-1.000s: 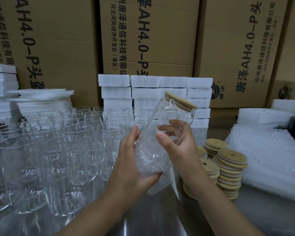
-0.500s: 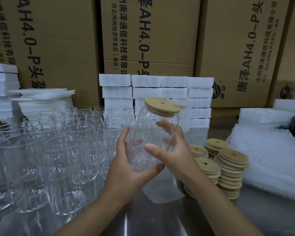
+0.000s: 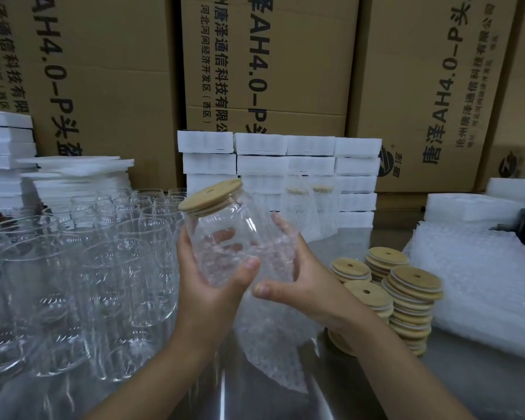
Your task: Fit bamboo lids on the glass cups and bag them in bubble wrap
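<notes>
Head view: left hand [image 3: 212, 286] grips the lower body of a glass cup [image 3: 225, 231], thumb in front, fingers seen thru the glass. The cup is held above the surface [image 3: 376, 389], tilted, w/ its bamboo lid [image 3: 210, 195] on & pointing up-left. Right hand [image 3: 303, 280] holds a bubble wrap bag [image 3: 273, 334] just beside the cup, fingers curled behind it, thumb out front; the bag hangs down to the surface. Empty cups [image 3: 103, 268] crowd the left, lid stacks [image 3: 412, 286] & a bubble wrap pile [image 3: 482, 283] sit right, foam blocks [image 3: 261, 144] & boxes [image 3: 285, 56] at the back.
</notes>
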